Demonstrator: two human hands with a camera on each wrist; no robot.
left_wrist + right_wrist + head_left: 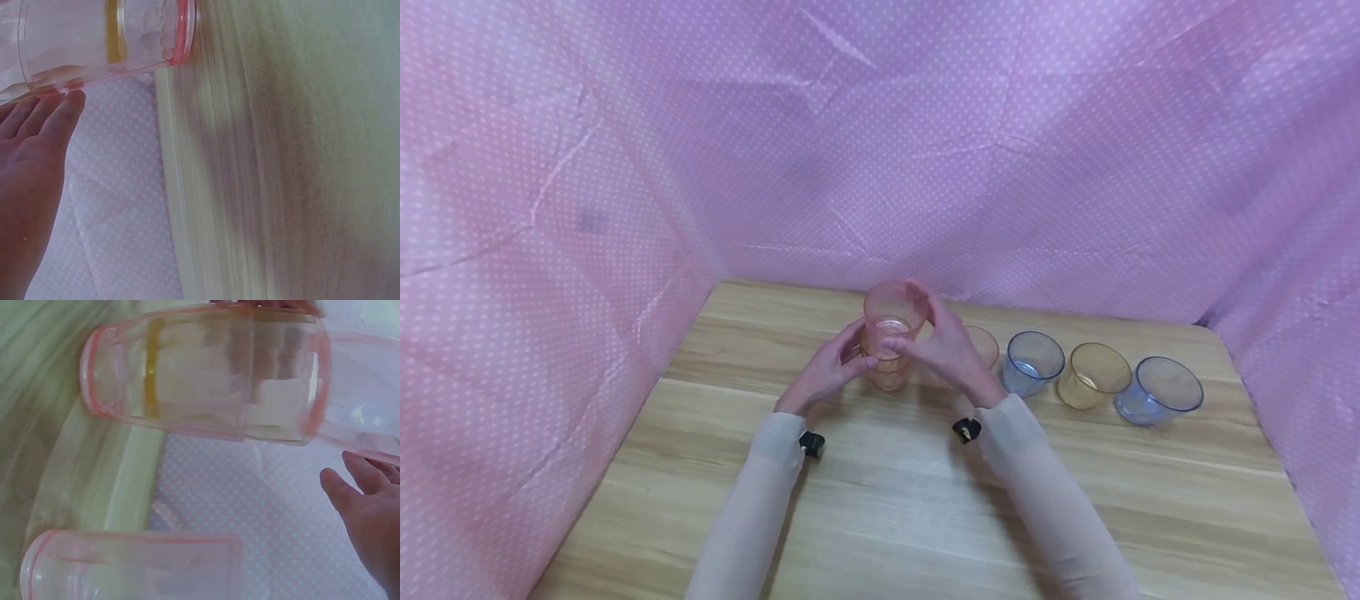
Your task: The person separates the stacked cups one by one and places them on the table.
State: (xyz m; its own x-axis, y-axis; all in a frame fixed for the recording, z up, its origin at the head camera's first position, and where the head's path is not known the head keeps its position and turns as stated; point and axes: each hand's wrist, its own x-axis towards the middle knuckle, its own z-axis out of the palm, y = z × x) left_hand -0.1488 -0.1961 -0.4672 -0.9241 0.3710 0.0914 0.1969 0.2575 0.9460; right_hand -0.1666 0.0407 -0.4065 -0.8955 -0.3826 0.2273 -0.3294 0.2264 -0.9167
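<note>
A clear pink cup (889, 383) stands upright on the table, with a yellow cup (281, 415) nested in it. My left hand (824, 373) holds this pair from the left, thumb in front and fingers behind. Above it, a second pink cup (892, 300) is gripped by my right hand (949, 343), its thumb across the front and fingers on the far side. In the right wrist view, the base of that upper cup is right at the yellow cup's rim. Another pink cup (987, 343) stands to the right, partly behind my right hand.
To the right, a blue cup (1032, 358), a yellow cup (1094, 371) and another blue cup (1157, 392) stand upright in a row. They rest on a wooden table (880, 517). Pink dotted cloth (880, 167) hangs behind the table and along its sides.
</note>
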